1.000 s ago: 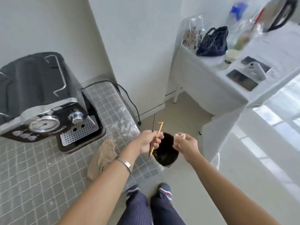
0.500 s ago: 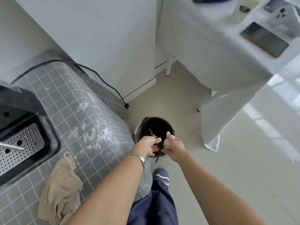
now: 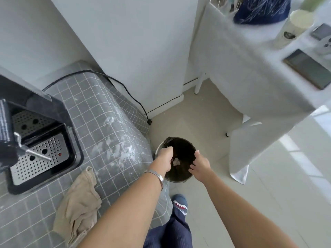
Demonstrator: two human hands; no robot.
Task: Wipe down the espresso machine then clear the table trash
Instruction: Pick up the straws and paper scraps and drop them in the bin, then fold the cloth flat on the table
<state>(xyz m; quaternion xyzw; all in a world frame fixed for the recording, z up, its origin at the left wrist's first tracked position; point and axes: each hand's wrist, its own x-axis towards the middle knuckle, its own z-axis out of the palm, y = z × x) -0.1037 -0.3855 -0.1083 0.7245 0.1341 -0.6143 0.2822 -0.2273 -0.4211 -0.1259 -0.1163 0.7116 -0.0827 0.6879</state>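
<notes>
No readable text from where I'm looking. The pale cup (image 3: 293,27) on the white tabletop (image 3: 250,56) has a dark round logo, possibly lettering, too blurred.

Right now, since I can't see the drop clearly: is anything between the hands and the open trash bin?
Nothing visible does. The left hand and right hand hang directly over the trash bin, whose mouth is open, with a pale scrap beside the left hand.
</notes>
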